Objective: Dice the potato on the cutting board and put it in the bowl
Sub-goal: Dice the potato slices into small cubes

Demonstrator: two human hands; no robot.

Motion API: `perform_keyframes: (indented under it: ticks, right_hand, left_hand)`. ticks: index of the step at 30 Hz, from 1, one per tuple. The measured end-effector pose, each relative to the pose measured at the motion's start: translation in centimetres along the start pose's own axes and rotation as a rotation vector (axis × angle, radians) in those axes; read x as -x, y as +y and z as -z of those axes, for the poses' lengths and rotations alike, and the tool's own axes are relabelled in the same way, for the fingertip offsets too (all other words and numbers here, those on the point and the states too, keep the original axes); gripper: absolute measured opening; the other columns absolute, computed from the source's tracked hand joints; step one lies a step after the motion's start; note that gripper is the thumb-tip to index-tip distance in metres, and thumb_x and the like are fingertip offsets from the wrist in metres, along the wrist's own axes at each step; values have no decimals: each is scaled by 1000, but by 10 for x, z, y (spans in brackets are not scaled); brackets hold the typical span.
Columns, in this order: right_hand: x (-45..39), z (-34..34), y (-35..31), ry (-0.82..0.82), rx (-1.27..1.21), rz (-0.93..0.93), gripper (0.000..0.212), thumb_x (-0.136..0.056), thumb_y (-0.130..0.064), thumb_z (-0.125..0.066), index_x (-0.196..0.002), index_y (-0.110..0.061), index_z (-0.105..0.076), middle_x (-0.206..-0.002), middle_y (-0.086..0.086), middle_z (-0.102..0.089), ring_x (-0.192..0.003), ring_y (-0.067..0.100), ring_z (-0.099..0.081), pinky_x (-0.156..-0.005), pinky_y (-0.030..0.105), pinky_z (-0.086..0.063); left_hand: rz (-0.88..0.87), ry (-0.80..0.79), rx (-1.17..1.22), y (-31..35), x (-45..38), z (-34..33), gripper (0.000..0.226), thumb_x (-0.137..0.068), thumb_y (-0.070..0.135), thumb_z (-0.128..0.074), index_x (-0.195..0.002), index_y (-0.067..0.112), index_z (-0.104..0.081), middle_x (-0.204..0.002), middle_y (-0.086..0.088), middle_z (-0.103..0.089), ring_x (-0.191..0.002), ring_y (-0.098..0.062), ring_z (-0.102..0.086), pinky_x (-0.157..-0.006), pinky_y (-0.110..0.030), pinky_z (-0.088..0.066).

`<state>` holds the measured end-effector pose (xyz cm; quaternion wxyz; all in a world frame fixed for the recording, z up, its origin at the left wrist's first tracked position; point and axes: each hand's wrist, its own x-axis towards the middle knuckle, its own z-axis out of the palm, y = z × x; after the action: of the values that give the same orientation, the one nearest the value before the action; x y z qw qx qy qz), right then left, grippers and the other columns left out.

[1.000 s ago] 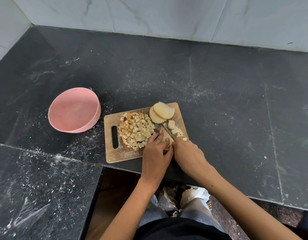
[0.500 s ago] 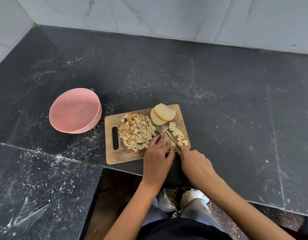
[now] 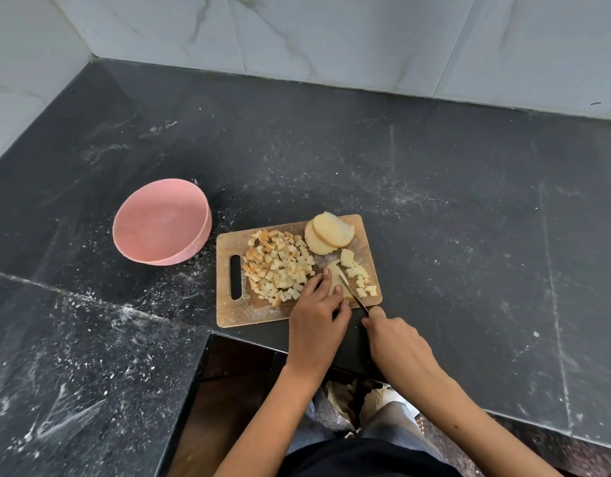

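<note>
A wooden cutting board (image 3: pixel 228 306) lies near the counter's front edge. A heap of potato dice (image 3: pixel 280 266) covers its left half, and a smaller row of dice (image 3: pixel 361 280) lies at its right edge. Two round potato slices (image 3: pixel 330 232) lean at the back. My left hand (image 3: pixel 319 313) presses its fingertips on a flat potato piece (image 3: pixel 334 275). My right hand (image 3: pixel 397 342) grips a knife (image 3: pixel 354 295), whose blade lies against that piece. An empty pink bowl (image 3: pixel 159 222) stands left of the board.
The black stone counter (image 3: pixel 469 235) is dusted with white specks and turns a corner at the front left. A marble-tiled wall (image 3: pixel 331 36) bounds it behind. My legs and the floor show below the counter edge.
My right hand has drawn back towards me with the knife, the blade sliding along the potato piece. My left hand stays on the piece.
</note>
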<state>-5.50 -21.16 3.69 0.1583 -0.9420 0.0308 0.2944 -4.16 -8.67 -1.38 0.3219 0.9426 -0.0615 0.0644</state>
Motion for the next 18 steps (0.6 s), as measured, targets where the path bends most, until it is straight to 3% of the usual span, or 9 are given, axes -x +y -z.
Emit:
perform_keyframes:
  ticks: [3, 9, 18]
  right_hand:
    - [9, -5, 5, 6, -19, -1, 21, -105, -31, -22, -94, -16, -29, -89, 9, -54, -96, 34, -60, -67, 34, -38]
    - [23, -20, 16, 35, -16, -6, 21, -105, -32, -19, -94, -17, -28, -81, 1, -49, -90, 30, -62, -65, 34, -39]
    - [12, -16, 13, 93, -81, -15, 25, -104, -34, -22, -90, -16, -30, -95, 13, -62, -91, 37, -59, -64, 35, -35]
  left_hand:
    - [2, 14, -2, 0, -1, -2, 22, -76, 5, -78, -98, 3, -75, -120, -17, -66, -116, -32, -60, -94, -34, -48]
    - [9, 41, -16, 2, 1, -4, 20, -75, 4, -79, -94, 2, -76, -119, -18, -66, -115, -32, -61, -96, -32, -42]
    - [57, 48, 35, 4, 2, -6, 14, -79, 5, -75, -92, 2, -76, -123, -17, -63, -118, -32, -59, -96, -32, -42]
